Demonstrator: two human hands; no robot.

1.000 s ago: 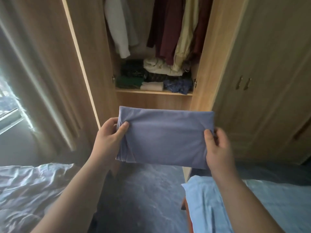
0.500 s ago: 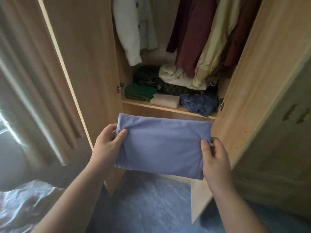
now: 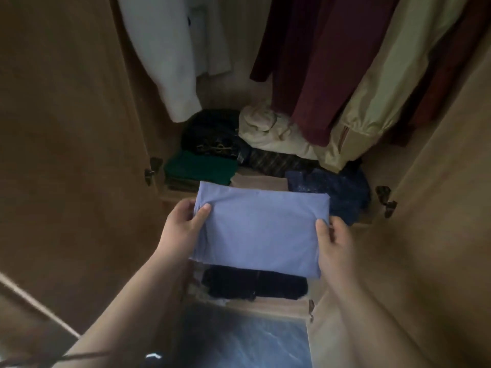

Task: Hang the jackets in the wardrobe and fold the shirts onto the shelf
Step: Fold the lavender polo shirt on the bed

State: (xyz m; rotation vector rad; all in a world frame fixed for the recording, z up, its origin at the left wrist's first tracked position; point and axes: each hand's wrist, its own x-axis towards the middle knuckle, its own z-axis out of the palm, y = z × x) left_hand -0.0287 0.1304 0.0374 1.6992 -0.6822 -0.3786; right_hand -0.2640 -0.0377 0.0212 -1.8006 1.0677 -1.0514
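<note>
Now, left grip (image 3: pixel 183 227) and right grip (image 3: pixel 334 248) pinch folded shirt (image 3: pixel 260 229) before crowded shelf (image 3: pixel 175 197), under jackets (image 3: pixel 313 75)

Dim, brownish light fills the wardrobe (image 3: pixel 79 128), darkest on the far shelf's clothes, with soft blur throughout, wide-angle bending at the edges, and faint sheen on the near floor (image 3: pixel 247 341).

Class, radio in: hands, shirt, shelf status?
Left hand, right hand grip folded blue shirt at ends. Not yet on shelf. Green stack, beige garment, navy garment crowd it.
</note>
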